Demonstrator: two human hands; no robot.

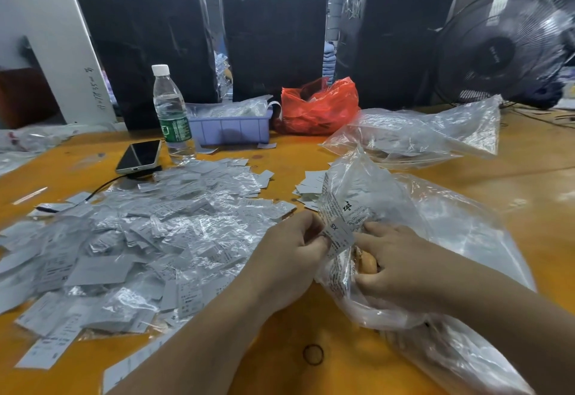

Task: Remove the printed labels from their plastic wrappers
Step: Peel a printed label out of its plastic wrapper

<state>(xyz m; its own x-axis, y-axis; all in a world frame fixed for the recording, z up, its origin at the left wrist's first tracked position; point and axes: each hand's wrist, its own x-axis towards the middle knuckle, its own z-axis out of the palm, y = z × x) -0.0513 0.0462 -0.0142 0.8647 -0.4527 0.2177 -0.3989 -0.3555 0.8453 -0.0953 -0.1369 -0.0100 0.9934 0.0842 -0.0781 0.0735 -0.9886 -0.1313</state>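
Spreading across the orange table (513, 158), the work is arranged so that each kind of thing keeps to its own ground: a broad heap of wrapped labels (149, 239) is kept on the left, within easy reach of the left hand, while a large clear bag (451, 239) is laid on the right, apparently to take emptied wrappers. A small stack of bare labels (311, 184) is set apart beyond the hands, presumably so that finished pieces are not mixed back in. At the centre, one printed label (339, 234), marked XS, is held up between both hands. It is pinched at its left edge by the left hand (292, 254). The right hand (401, 264) is curled on crumpled plastic just beside it, probably its wrapper being drawn away.
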